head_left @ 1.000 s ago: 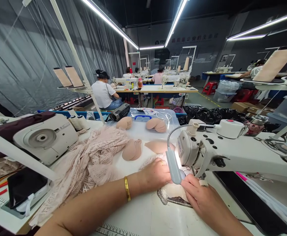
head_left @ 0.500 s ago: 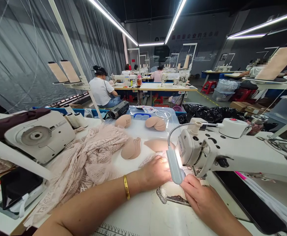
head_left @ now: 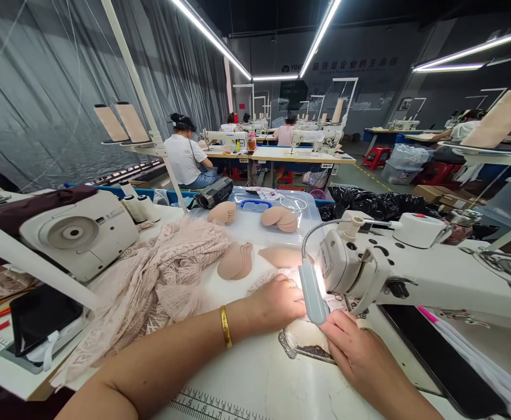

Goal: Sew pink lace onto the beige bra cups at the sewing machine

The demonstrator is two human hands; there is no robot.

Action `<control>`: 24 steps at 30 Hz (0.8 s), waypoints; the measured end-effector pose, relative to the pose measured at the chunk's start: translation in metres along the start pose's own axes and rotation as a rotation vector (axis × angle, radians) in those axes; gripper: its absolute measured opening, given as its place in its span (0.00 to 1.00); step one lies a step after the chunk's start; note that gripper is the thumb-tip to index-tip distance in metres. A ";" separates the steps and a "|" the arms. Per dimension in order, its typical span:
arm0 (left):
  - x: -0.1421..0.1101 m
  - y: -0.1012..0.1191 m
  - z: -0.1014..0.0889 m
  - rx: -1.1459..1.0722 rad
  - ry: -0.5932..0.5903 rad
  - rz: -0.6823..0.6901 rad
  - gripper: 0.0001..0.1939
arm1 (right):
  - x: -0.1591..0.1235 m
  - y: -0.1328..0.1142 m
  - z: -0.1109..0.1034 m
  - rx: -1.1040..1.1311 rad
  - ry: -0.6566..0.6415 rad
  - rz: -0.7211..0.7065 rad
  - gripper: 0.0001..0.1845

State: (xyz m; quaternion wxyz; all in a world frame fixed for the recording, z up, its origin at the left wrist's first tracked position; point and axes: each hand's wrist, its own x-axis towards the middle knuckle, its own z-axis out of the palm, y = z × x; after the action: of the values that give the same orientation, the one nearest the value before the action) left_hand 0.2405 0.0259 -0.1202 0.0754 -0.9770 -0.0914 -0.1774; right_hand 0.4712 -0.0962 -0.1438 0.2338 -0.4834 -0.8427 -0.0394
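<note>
At the head of a white sewing machine (head_left: 338,262), my left hand (head_left: 277,303) presses curled fingers onto pale pink lace fabric (head_left: 264,282). A gold bracelet circles that wrist. My right hand (head_left: 352,335) is closed, thumb and fingers pinched together at the fabric's near side, close to the needle area. A grey clip lamp (head_left: 312,294) on a bendy neck shines there and hides the fingertips and needle. Just behind the lace lies a beige foam pad (head_left: 282,256). A stack of beige pads (head_left: 235,261) rests left of it.
A heap of pink lace (head_left: 163,262) covers the table's left side. More pad stacks (head_left: 279,219) sit on a clear plastic box lid (head_left: 247,233). A dark phone-like slab (head_left: 439,350) lies under the machine arm. Thread cones (head_left: 496,119) stand at right. A co-worker (head_left: 188,151) sits ahead.
The camera view has shifted slightly, so the scene sits a little further right. Both hands stay at the machine with hardly any movement.
</note>
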 end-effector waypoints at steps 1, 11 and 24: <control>0.001 0.000 -0.001 0.005 0.000 -0.012 0.13 | -0.001 0.001 0.001 0.002 -0.019 0.012 0.16; 0.006 -0.006 -0.014 -0.085 -0.193 -0.163 0.09 | -0.009 0.005 0.002 0.118 -0.057 0.089 0.15; -0.085 0.149 -0.070 -1.843 0.016 -0.954 0.36 | 0.005 -0.113 0.000 1.119 0.210 0.735 0.29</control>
State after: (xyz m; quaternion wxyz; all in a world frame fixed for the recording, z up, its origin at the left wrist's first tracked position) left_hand 0.1693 -0.1441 -0.1029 -0.7786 -0.5167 -0.2970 -0.1965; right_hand 0.3749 -0.1520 -0.1241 0.5276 -0.5382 -0.4897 0.4383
